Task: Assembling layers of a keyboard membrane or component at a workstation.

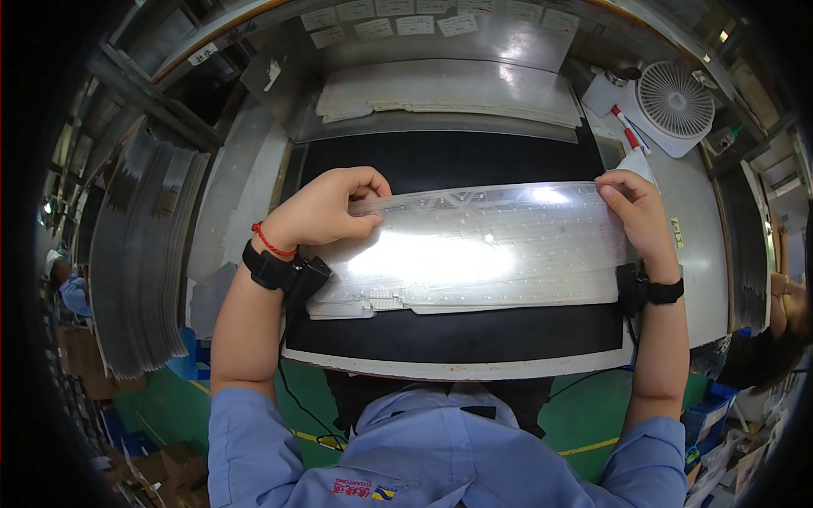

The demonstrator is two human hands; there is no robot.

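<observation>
A clear, glossy plastic sheet (474,203) spans the space between my two hands, with light glaring off its middle. My left hand (334,203) pinches its upper left corner, thumb in front and fingers curled behind. At the upper right corner, my right hand (637,207) grips it between thumb and fingers. Similar sheets with a notched lower edge (508,298) show beneath it above the black mat (474,334); whether the held sheet touches them, I cannot tell.
A stack of pale sheets (449,93) lies in a metal tray at the back. To the right stand a white fan (675,100) and a red marker (628,131). A tall stack of grey sheets (144,245) is at the left. Another person's arm (783,309) shows at far right.
</observation>
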